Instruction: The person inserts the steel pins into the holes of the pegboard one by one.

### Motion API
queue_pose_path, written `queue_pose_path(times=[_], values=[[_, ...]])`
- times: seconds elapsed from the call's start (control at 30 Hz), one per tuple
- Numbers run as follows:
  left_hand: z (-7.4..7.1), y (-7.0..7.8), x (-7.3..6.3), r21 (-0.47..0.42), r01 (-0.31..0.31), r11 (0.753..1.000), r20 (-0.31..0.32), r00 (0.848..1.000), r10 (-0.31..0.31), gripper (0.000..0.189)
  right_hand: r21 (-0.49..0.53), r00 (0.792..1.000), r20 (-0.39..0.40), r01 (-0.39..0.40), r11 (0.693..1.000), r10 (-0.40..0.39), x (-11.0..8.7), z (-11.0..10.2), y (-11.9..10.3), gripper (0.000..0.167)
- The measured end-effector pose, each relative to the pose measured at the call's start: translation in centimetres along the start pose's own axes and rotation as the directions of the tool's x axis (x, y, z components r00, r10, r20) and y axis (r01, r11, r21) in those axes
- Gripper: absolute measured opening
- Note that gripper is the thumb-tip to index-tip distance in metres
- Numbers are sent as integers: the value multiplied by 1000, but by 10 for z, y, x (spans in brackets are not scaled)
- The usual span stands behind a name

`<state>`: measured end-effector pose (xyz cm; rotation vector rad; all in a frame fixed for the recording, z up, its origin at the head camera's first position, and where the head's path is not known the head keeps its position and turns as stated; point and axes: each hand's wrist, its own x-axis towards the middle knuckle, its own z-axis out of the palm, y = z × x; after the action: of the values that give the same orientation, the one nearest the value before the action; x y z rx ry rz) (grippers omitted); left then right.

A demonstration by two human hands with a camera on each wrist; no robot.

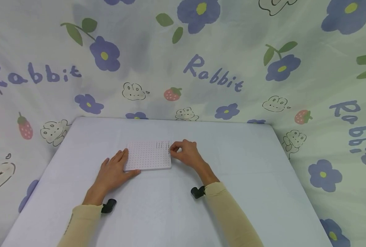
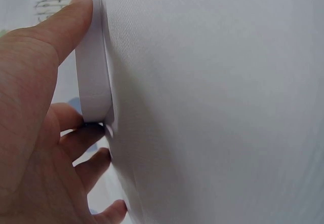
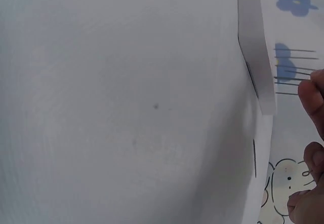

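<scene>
A white board with a grid of small holes lies flat on the table. Several thin metal needles stand upright in its far right part; the right wrist view shows the needles side by side. My left hand steadies the board at its near left corner, the thumb along the front side and the fingers at the left side. At the board's right edge, my right hand pinches a thin needle between thumb and forefinger. Whether that needle's tip sits in a hole is too small to tell.
A white cloth covers the table. Behind and beside it hangs a curtain printed with flowers and rabbits. In the right wrist view, a thin dark sliver lies on the cloth near the board's corner.
</scene>
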<state>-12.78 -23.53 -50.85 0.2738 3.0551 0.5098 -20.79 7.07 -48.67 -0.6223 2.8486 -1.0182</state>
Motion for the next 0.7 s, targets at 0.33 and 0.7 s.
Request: queue_pose_path(times=[0.33, 0.7], values=[[1, 0, 1, 3, 2, 1000, 4, 1000, -2, 109, -98, 1000, 19, -7, 995, 9, 1, 7, 1, 6], [0, 1, 0, -4, 3, 1000, 0, 1000, -3, 108, -123, 1000, 19, -8, 992, 11, 1, 12, 2, 7]])
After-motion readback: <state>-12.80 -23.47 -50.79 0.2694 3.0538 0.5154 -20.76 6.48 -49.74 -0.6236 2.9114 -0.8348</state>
